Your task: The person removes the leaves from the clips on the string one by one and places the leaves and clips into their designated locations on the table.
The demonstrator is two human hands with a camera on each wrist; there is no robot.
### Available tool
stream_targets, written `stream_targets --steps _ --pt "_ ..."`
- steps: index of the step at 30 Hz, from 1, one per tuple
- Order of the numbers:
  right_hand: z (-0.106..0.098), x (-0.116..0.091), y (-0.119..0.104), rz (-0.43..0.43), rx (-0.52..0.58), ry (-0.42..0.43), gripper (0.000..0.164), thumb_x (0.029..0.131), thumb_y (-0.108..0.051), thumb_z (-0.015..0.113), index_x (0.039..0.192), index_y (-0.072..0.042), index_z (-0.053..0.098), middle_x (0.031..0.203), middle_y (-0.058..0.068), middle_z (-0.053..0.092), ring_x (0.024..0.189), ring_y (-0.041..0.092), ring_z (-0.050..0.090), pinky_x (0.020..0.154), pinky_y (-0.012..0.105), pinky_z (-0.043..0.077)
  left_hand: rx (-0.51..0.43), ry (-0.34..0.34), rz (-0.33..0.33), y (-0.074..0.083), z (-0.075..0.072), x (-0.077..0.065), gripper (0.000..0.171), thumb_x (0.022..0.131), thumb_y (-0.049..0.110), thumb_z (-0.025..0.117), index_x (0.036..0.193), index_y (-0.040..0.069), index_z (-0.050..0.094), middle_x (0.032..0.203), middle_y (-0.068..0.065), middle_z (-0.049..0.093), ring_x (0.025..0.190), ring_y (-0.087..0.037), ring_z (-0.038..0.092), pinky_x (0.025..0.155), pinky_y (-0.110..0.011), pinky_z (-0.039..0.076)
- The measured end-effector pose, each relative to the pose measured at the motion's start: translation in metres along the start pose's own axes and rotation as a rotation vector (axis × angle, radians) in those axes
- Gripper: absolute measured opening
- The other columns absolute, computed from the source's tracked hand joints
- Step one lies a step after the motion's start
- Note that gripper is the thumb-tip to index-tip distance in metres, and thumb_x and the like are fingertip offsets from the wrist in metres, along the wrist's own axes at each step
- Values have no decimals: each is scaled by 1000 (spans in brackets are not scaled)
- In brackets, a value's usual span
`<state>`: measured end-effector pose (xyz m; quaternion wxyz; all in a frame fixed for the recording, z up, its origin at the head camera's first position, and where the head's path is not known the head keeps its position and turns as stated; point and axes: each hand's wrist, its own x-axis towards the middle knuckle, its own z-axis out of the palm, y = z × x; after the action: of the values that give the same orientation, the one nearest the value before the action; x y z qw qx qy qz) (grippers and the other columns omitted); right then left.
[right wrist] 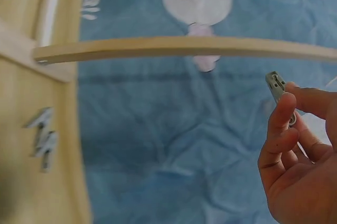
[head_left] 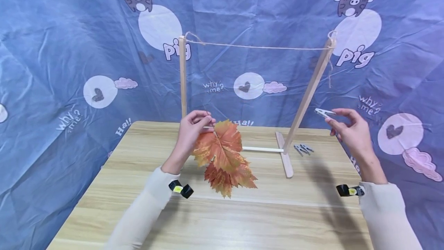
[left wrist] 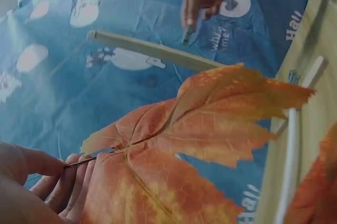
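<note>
My left hand (head_left: pixel 189 134) pinches the thin stem of an orange artificial maple leaf (left wrist: pixel 210 108) between thumb and fingers. Its blade droops over the table, with a redder leaf (head_left: pixel 230 180) below; I cannot tell how the two join. Over on the right, my right hand (head_left: pixel 357 136) holds a small pale grey clothespin (head_left: pixel 324 112) by thumb and fingertips, beside the stand's right post (head_left: pixel 310 92). In the right wrist view, the same clothespin (right wrist: pixel 276 84) points up and away from the fingers. A string (head_left: pixel 256 46) runs between the tops of both posts.
Several grey clothespins (head_left: pixel 303 149) lie on the wooden table (head_left: pixel 243 219) by the stand's right foot (head_left: pixel 285 161). A white rod (head_left: pixel 263 149) joins the stand low down. The left post (head_left: pixel 183 80) rises behind my left hand. A blue printed cloth (head_left: pixel 222 18) hangs behind.
</note>
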<state>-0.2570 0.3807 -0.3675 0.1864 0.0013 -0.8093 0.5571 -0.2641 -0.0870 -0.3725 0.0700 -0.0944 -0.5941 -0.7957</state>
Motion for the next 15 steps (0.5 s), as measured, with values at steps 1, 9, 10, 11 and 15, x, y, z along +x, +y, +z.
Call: stream_targets --steps 1,9,10,11,15 --pt "0 0 7 19 11 -5 27 100 -17 76 123 -27 64 68 -17 68 50 4 59 42 20 44 -13 14 -17 -4 -3 -2 14 102 -5 65 114 -11 63 85 -2 79 79 -13 77 73 -28 68" --pt "0 -1 61 110 9 -46 25 103 -18 72 116 -39 67 91 -28 69 57 3 65 42 20 46 -92 147 -114 -41 -25 -16 6 101 -6 63 106 -4 64 85 -3 78 80 -13 77 74 -30 69" --pt "0 -1 67 127 9 -51 23 103 -19 72 116 -37 68 90 -27 70 58 3 66 43 20 46 -95 158 -123 -46 -28 -17 6 100 -6 63 106 -4 64 85 -3 77 80 -14 76 75 -30 69" --pt "0 -1 73 147 1 -53 21 103 -19 72 116 -35 69 88 -27 70 59 3 66 43 20 47 -100 170 -134 -50 -30 -19 6 101 -6 62 106 -4 63 84 -3 77 79 -14 76 75 -31 69" --pt "2 0 94 206 -49 -52 18 102 -22 73 120 -23 71 82 -27 69 62 1 64 45 21 48 -112 224 -179 -68 -40 -24 6 100 -6 61 106 -4 63 85 -4 74 77 -14 75 75 -32 69"
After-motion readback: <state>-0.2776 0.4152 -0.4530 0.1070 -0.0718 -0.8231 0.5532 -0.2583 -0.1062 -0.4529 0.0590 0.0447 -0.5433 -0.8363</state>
